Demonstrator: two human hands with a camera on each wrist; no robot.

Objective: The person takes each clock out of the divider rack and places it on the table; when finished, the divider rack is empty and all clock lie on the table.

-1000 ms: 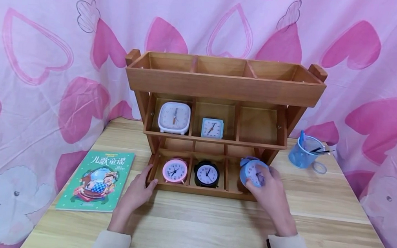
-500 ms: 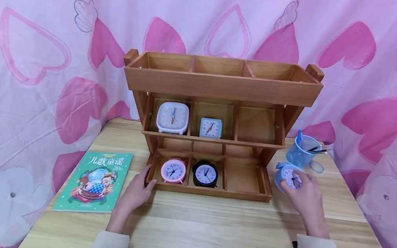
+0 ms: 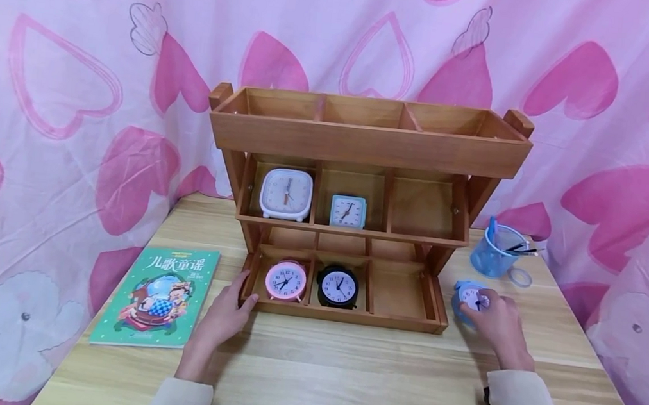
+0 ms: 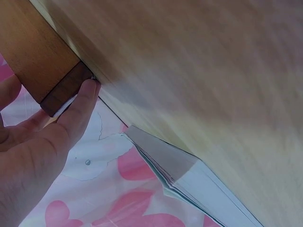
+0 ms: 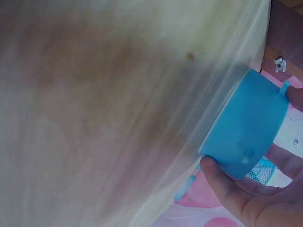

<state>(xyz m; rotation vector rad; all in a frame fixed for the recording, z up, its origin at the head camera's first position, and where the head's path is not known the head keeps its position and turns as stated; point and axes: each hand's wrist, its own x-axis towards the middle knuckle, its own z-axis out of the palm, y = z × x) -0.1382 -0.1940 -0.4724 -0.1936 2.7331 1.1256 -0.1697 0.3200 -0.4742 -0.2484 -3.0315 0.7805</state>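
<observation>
My right hand [image 3: 501, 327] holds a blue alarm clock [image 3: 461, 298] on the table, just right of the wooden rack [image 3: 364, 147]. In the right wrist view, fingers and thumb go round the clock's blue casing [image 5: 246, 123], and its base meets the tabletop. At the rack's lower left corner, my left hand [image 3: 225, 313] grips the end of the bottom tier, thumb at the front and fingers along the side. A pink clock [image 3: 285, 281] and a black clock [image 3: 338, 287] stand in the bottom tier's left and middle compartments; the right one holds nothing.
On the middle tier stand a white clock [image 3: 286, 194] and a small light-blue square clock [image 3: 348, 211]. A green book [image 3: 160, 297] lies left of the rack. Behind the blue clock are a mesh pen cup [image 3: 492, 259] and a tape ring [image 3: 520, 277].
My right hand has carried the blue clock out of the bottom right compartment, rightward and down onto the table beside the rack. My left hand has stayed at the rack's corner.
</observation>
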